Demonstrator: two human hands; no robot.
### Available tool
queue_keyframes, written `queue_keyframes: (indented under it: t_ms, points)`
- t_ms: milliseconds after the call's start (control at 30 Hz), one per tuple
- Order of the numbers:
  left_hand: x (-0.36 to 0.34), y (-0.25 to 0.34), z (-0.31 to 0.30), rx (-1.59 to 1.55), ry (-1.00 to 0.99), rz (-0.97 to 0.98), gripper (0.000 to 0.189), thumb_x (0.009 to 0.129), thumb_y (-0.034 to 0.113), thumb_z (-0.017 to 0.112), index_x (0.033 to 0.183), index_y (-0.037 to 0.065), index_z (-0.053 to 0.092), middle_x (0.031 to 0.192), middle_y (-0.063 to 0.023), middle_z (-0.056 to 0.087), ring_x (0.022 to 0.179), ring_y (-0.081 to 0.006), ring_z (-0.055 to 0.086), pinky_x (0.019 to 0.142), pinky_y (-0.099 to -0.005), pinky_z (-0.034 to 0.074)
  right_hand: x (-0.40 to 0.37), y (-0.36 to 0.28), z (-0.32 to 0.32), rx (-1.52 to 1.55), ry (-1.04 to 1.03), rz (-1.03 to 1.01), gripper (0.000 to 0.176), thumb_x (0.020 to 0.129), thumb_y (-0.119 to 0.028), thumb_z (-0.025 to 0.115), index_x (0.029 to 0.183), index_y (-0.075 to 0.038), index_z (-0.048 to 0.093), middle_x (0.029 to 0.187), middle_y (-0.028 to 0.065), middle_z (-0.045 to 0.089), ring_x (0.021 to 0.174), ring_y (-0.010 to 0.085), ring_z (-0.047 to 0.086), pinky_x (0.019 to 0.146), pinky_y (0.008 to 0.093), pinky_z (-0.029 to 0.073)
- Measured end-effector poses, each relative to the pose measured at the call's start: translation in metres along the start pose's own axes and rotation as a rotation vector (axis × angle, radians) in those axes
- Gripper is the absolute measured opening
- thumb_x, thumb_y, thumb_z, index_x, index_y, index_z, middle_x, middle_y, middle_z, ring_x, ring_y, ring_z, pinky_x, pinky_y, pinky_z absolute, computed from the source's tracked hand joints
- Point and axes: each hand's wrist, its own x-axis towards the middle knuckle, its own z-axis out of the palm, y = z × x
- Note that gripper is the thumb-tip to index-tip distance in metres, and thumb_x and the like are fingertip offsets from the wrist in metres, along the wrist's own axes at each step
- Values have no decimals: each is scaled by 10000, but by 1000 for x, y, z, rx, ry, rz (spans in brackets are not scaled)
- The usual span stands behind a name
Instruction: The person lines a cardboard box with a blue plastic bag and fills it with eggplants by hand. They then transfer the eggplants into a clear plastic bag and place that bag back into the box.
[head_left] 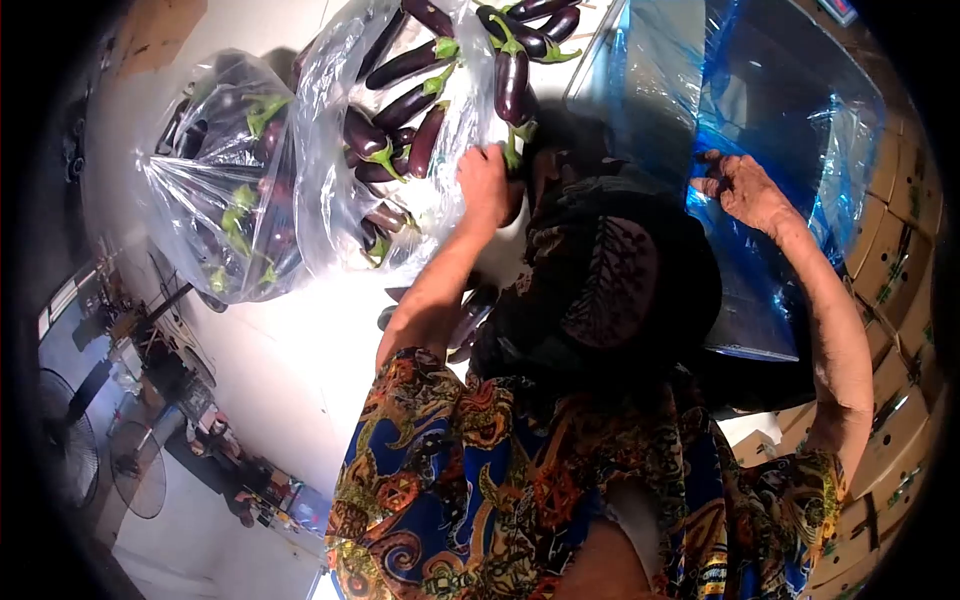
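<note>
My left hand (484, 188) is closed around an eggplant (516, 200) with a green stem; part of it is hidden by the fingers and a dark cap. Just above lies another glossy purple eggplant (511, 85). Left of this hand, a clear plastic bag (325, 190) lies open with several eggplants (405, 105) in it. My right hand (745, 192) reaches into a box lined with blue plastic film (720, 135). Its fingers are bent and apart, with nothing visible between them. The dark cap (610, 260) hides much between the two hands.
A second clear bag (225, 200) full of eggplants stands at the left on the white table (270, 375). More eggplants (472, 315) lie near my left forearm. Cardboard boxes (890, 270) are stacked along the right. A fan (70, 430) stands at lower left.
</note>
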Motion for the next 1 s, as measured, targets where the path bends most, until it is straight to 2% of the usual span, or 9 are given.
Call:
queue_keyframes:
  t_ms: [133, 200, 233, 367, 467, 533, 667, 833, 1000]
  points:
    - [-33, 1, 24, 37, 85, 28, 751, 612, 224, 822, 1275, 172, 473, 1153, -147, 481, 1002, -364, 517, 837, -459, 423, 7, -30, -18, -5, -102, 211, 314, 877, -204, 624, 1070, 42, 606, 875, 268, 624, 893, 403, 609, 807, 407, 476]
    - [-27, 8, 3, -74, -129, -153, 814, 604, 230, 833, 1317, 150, 449, 1153, -154, 533, 1000, -339, 563, 864, -443, 452, 8, -38, -24, -43, -89, 232, 324, 873, -198, 627, 1095, 36, 594, 863, 264, 625, 890, 408, 608, 808, 419, 477]
    - [-22, 10, -6, -130, -231, -242, 846, 599, 233, 839, 1338, 138, 437, 1152, -158, 559, 999, -326, 585, 878, -435, 466, 4, -19, -13, -106, 53, 40, 342, 878, -213, 623, 1121, 26, 585, 840, 269, 625, 888, 416, 609, 812, 436, 478]
    - [-16, -20, -42, -968, -241, -154, 916, 622, 236, 848, 1385, 44, 380, 1121, -116, 616, 1024, -196, 591, 922, -320, 462, -10, -53, -47, -81, 13, 132, 361, 886, -243, 623, 1147, 3, 585, 921, 266, 637, 920, 405, 622, 822, 464, 482]
    - [-23, -8, -144, -1070, -221, -108, 886, 635, 194, 811, 1391, 46, 374, 1147, -100, 589, 1043, -203, 572, 953, -323, 438, -17, -59, -69, 54, -40, 72, 345, 932, -267, 579, 1164, -12, 581, 713, 138, 613, 679, 201, 607, 676, 339, 488]
    - [-17, -14, -180, -1372, -247, -12, 880, 636, 200, 791, 1393, 55, 367, 1180, -107, 570, 1048, -212, 574, 960, -336, 444, -25, -66, -72, 308, 104, -56, 364, 940, -298, 575, 1159, -7, 579, 714, 46, 549, 669, 107, 517, 639, 262, 448]
    - [-2, 19, -250, -1572, -127, 195, 747, 670, 250, 774, 1290, 12, 433, 1158, -128, 570, 1050, -247, 590, 940, -386, 490, -29, -106, -92, 469, 148, -129, 410, 948, -333, 550, 1209, -18, 563, 864, 12, 605, 778, 92, 538, 697, 248, 454]
    - [44, 90, -290, -1711, -380, 548, 890, 710, 392, 767, 1386, -16, 357, 1346, -290, 435, 1251, -420, 445, 1029, -503, 416, -20, -149, -115, 655, 230, -230, 529, 893, -443, 590, 1229, -35, 575, 1122, 61, 627, 996, 136, 564, 831, 300, 470]
    - [60, 154, -296, -1835, -517, 604, 840, 699, 358, 781, 1361, 1, 404, 1330, -270, 460, 1208, -381, 501, 1039, -496, 414, -20, -151, -122, 806, 258, -217, 540, 927, -452, 533, 1290, -53, 527, 1187, 84, 599, 1082, 196, 568, 885, 290, 460]
